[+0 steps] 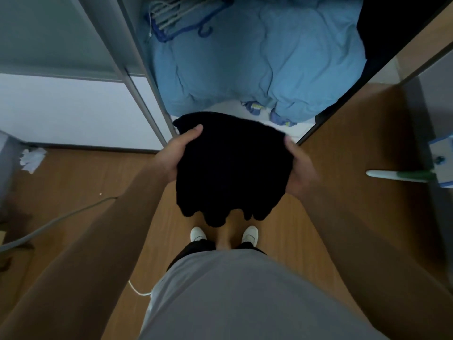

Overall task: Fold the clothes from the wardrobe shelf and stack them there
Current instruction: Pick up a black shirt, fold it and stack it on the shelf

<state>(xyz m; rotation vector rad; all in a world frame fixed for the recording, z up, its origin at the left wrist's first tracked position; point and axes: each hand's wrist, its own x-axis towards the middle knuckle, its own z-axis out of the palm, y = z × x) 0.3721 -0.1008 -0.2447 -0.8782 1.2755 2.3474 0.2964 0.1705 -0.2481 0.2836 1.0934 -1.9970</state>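
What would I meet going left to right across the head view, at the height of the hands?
Crumpled white paper, left hand, black garment, right hand, white and green handle.

The black garment (pixel 228 168) is soft, matt cloth. Beyond it, the blue duvet (pixel 269 57) is crumpled matt fabric, and the blue hanger (pixel 161 38) looks like smooth plastic. Below it, the floor (pixel 73 192) is smooth wood-grain board with a faint gloss. Left of it, white paper (pixel 33 158) lies crumpled.

Black garment (pixel 230 168), light blue bedding (pixel 264 57), blue and grey hangers (pixel 176 18), brown wood-grain floor (pixel 81 182).
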